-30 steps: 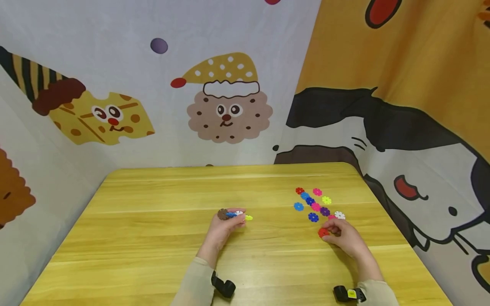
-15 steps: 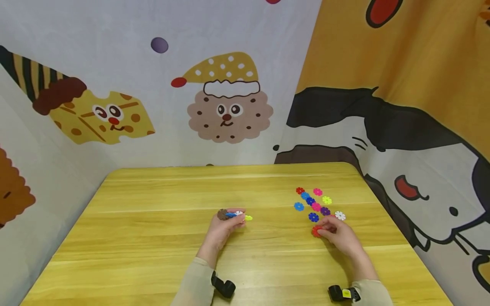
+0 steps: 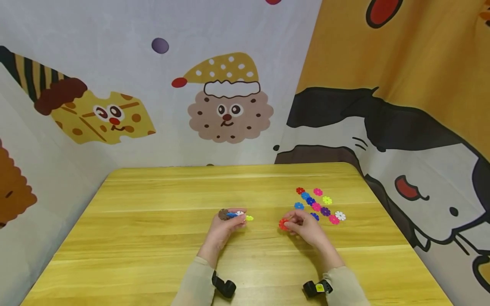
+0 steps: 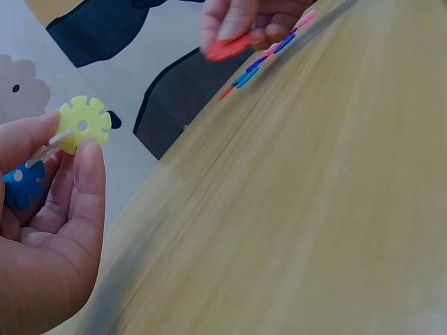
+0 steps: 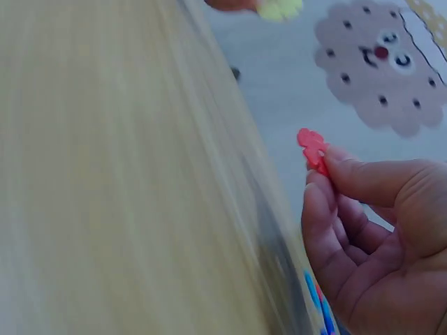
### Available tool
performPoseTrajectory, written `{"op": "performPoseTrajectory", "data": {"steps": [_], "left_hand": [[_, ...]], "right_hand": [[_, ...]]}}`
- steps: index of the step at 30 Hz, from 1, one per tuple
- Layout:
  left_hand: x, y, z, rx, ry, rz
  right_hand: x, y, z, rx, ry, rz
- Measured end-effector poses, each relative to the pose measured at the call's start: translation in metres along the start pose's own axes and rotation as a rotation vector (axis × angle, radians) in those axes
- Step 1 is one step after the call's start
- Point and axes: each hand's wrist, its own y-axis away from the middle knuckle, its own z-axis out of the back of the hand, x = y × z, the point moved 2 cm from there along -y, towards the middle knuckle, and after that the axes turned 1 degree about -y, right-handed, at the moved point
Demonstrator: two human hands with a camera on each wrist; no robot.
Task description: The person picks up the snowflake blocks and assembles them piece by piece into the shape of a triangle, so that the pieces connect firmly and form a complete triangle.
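Right hand (image 3: 307, 228) pinches red flower (image 3: 283, 224) by edge, over table (image 3: 134, 255) — between left hand (image 3: 220, 231) and loose flowers (image 3: 315, 207). Left hand grips joined flowers (image 3: 231, 215). Likely light, stiff, bit slippery — hold rim.

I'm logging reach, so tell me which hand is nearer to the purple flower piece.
Right. The right hand, pinching a red piece, is just left of and below the purple flower piece in the head view; the left hand is much farther left.
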Motion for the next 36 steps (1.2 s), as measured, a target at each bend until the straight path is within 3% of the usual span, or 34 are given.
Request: {"op": "performPoseTrajectory", "data": {"steps": [7,13,36], "left_hand": [[0.002,-0.001,0.0,-0.003,-0.004,0.003],[0.003,-0.001,-0.002,0.002,0.013,0.004],[0.006,0.001,-0.006,0.056,0.032,0.001]], "right_hand": [[0.015,-0.012,-0.035,0.009,-0.093,-0.012],[0.034,-0.014,-0.051,0.003,-0.147,-0.017],[0.025,-0.022,-0.064,0.114,-0.266,-0.077]]}}
